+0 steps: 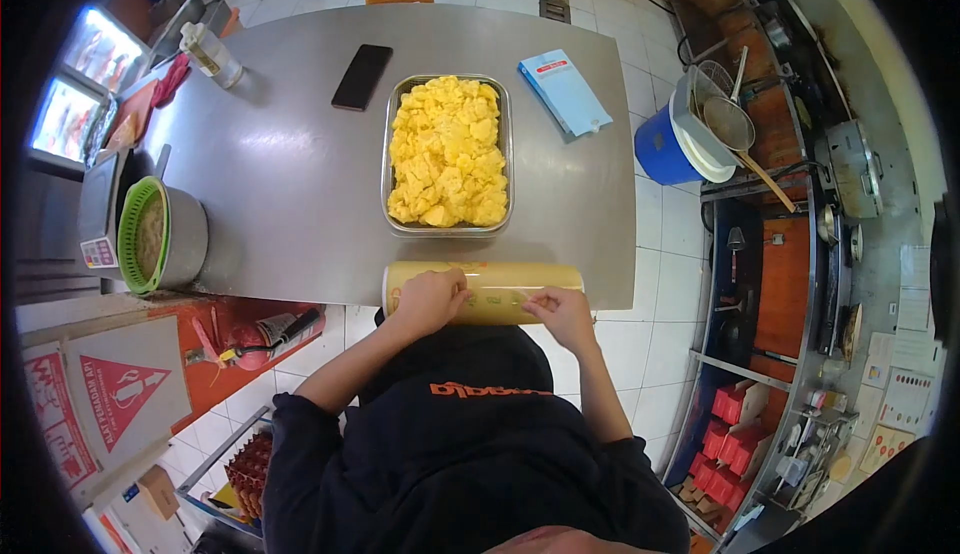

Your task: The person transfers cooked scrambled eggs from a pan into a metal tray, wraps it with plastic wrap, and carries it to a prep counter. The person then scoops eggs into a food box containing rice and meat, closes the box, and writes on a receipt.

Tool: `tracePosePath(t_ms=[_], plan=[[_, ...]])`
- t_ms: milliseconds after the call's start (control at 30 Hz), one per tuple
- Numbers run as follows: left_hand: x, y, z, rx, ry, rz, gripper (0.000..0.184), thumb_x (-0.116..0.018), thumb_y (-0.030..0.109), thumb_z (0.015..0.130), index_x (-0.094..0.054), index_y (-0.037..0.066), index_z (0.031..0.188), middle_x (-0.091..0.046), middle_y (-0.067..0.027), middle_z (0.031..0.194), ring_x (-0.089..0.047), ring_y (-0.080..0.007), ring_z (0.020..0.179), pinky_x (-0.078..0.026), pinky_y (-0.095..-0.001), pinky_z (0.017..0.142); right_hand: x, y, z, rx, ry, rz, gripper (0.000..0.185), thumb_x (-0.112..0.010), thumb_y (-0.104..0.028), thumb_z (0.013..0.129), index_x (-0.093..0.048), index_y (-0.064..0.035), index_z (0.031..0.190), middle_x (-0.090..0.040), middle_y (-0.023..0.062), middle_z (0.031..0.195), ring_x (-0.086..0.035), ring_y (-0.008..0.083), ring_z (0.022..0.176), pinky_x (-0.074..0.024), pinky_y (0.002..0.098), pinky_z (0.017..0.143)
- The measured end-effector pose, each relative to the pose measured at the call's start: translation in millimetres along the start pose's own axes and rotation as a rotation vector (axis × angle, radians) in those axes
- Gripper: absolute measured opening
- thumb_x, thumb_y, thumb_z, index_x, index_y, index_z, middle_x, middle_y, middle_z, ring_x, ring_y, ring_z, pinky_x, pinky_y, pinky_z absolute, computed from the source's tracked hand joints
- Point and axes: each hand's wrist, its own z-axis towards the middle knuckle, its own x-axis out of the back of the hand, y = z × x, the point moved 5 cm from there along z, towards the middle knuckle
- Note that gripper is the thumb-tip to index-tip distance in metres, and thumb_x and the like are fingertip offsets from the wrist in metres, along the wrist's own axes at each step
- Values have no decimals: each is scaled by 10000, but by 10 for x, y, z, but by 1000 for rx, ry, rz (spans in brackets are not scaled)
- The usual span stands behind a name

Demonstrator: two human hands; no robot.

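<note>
A wide roll of yellowish plastic film (490,276) lies crosswise at the front edge of the steel table, close to my body. My left hand (430,301) rests on the left part of the roll, its fingers curled and pressed together; what they pinch is too small to make out. At the roll's right part, my right hand (560,312) is closed in a pinch on a bit of the film. Just beyond the roll stands a rectangular clear container (387,194), heaped with yellow scrambled egg (447,149).
On the steel table (290,224) are a black phone (362,77), a blue packet (565,91), a bottle (212,56) and a pot (188,239) with a green strainer (131,244). A blue bucket (662,149) stands right of the table, beside shelving.
</note>
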Motion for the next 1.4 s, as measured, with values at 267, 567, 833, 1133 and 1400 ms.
tracePosePath(t_ms=[267,567,833,1133,1400], plan=[[136,-10,-124,-157,250,-274,164,-549,217,847,-504,60,834,-588,-148,707,-581,-356,710,-431,-442,617,-149,-125,83,47,17,803,161,-658,-168,773,-552,-59,823,-491,26,534,-533,117,534,-436,274,533],[162,131,66,73,-26,-115,329,-541,297,849,-491,73,1084,-613,-183,781,-588,-371,737,-458,-457,653,-407,-265,217,334,138,246,125,-642,-83,778,-642,-55,899,-583,62,569,-562,144,521,-408,257,491],[169,131,-149,-452,121,221,208,-559,279,829,-542,88,748,-558,-57,670,-584,-260,563,-455,-372,451,-264,-462,58,404,-62,482,108,-688,-80,748,-674,-65,854,-556,21,570,-444,64,470,-363,230,468],[1081,675,-493,-412,-354,-240,159,-601,178,806,-514,46,819,-538,-107,708,-575,-300,677,-453,-397,587,423,-1191,-151,567,-427,107,206,-727,-141,707,-630,-104,886,-450,15,575,-440,119,503,-353,266,475],[3153,1718,-729,-305,-52,255,355,-713,33,665,-518,43,962,-540,-115,901,-594,-260,801,-486,-341,677,2147,-2921,-697,841,-83,-354,185,-743,-214,677,-620,-91,739,-529,41,689,-545,180,589,-414,323,490]])
